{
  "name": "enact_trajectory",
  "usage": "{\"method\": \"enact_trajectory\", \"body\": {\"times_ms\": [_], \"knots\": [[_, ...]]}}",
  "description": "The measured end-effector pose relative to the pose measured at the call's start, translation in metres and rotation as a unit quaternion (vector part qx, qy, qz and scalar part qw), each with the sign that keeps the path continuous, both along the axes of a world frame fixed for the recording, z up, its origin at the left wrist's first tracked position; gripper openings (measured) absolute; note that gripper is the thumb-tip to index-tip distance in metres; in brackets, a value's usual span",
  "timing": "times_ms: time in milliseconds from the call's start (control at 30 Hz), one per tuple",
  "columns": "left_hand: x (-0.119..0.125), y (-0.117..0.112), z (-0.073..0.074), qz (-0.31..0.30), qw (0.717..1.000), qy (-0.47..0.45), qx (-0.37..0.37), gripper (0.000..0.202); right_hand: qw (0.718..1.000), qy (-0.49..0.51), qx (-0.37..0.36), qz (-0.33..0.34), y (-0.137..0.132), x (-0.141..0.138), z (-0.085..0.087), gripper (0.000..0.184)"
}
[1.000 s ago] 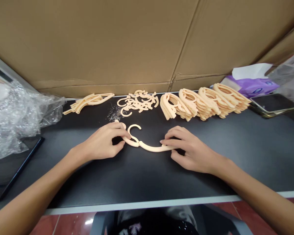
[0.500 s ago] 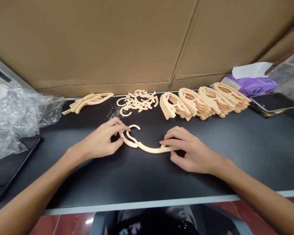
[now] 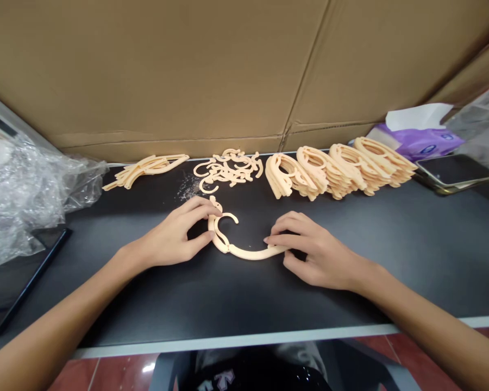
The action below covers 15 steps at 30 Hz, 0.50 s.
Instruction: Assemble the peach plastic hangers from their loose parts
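Note:
A peach plastic hanger [image 3: 244, 252] lies on the black table [image 3: 432, 255] between my hands, its small hook near the left end. My left hand [image 3: 175, 236] pinches the hanger's left arm, folded up and inward beside the hook. My right hand [image 3: 313, 250] presses the right arm flat against the table with fingers and thumb closed on it. Both hands rest on the tabletop.
At the back stand a row of stacked folded hangers [image 3: 338, 171], a heap of loose hooks [image 3: 228, 168] and a bundle of hanger arms [image 3: 146, 165]. Cardboard [image 3: 212, 70] walls the rear. Crumpled plastic wrap [image 3: 24, 190] lies left; a tissue pack [image 3: 419, 136] and phone [image 3: 452, 171] right.
My left hand has swung the hanger's left arm up and toward the right, so the piece is bent tighter. My right hand has stayed in place on the other end.

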<state>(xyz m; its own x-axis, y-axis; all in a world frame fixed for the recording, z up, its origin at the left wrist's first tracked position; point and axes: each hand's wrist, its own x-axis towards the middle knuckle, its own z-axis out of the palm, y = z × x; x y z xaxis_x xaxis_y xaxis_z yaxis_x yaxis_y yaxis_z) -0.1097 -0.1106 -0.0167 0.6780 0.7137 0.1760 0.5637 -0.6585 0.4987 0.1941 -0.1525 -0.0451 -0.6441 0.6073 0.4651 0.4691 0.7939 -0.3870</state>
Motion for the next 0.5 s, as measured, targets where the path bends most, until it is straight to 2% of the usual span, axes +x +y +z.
{"method": "enact_trajectory", "body": {"times_ms": [233, 500], "knots": [[0.007, -0.011, -0.004, -0.009, 0.999, 0.016, -0.038, 0.044, 0.999, 0.042, -0.019, 0.014, -0.002, -0.003, 0.002, 0.039], [0.019, -0.025, -0.010, -0.079, 0.996, -0.009, -0.047, 0.061, 0.997, 0.073, -0.026, 0.010, -0.002, -0.006, -0.001, 0.046]]}}
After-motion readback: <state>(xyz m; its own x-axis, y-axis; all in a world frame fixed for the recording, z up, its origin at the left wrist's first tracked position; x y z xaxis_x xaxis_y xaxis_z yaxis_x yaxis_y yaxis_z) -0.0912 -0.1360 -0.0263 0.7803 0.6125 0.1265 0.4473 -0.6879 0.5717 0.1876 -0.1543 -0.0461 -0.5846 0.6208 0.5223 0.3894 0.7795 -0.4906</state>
